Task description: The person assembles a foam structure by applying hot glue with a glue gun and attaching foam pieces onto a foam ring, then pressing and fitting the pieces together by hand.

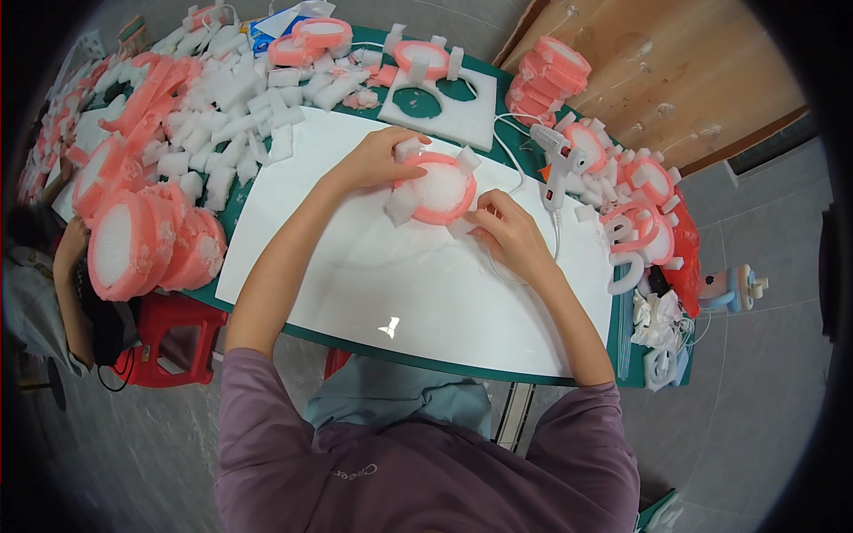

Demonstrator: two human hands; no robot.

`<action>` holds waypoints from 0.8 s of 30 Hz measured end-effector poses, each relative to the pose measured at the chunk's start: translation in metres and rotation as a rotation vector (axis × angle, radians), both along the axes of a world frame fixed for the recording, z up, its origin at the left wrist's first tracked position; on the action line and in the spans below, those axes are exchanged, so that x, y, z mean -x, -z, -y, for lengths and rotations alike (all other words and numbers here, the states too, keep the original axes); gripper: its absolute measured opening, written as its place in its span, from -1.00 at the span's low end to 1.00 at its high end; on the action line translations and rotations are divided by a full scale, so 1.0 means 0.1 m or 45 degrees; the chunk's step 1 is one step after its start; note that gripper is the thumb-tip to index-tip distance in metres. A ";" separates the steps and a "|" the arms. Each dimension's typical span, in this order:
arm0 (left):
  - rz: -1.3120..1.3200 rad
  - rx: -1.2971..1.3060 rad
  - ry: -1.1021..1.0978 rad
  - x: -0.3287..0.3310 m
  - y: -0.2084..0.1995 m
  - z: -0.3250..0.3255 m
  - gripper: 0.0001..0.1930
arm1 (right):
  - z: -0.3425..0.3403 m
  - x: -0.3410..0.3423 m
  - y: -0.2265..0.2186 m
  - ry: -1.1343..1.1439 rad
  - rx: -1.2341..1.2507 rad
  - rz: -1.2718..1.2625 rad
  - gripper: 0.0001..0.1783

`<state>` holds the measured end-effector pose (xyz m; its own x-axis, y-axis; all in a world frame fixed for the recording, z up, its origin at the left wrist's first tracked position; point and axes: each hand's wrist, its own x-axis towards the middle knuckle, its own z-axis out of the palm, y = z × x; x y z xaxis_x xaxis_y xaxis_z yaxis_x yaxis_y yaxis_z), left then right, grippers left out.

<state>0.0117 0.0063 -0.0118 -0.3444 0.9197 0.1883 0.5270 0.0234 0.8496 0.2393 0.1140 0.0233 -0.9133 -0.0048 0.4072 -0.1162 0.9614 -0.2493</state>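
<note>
Pink rims the round piece [440,188], white at its centre; I find it over the white board [355,293], between the two hands. The left hand [380,162] has its upper-left edge, thumb laid across the rim, fingers curled by a foam block [407,149]. The right hand [514,233] is at the lower-right edge, thumb and fingertips close together beside another block [462,226] (whether they pinch it, I cannot tell). Beyond lie a foam sheet with round openings [475,120] and, further right, a glue gun [558,164].
</note>
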 end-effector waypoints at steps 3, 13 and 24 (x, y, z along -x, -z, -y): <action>-0.064 -0.068 -0.023 0.01 0.02 -0.01 -0.55 | 0.01 0.01 0.01 0.027 0.032 0.004 -0.70; -0.008 0.109 -0.039 -0.01 -0.05 -0.03 -0.54 | 0.03 0.03 0.17 0.108 0.075 -0.114 -0.74; -0.071 0.133 -0.093 -0.04 -0.14 -0.03 -0.49 | 0.01 0.01 0.28 0.053 0.266 -0.245 -0.75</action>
<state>0.0161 0.0090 0.0022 -0.4029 0.9082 0.1133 0.5667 0.1504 0.8101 0.2382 0.1133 -0.0045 -0.8166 0.1331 0.5617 -0.1425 0.8965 -0.4196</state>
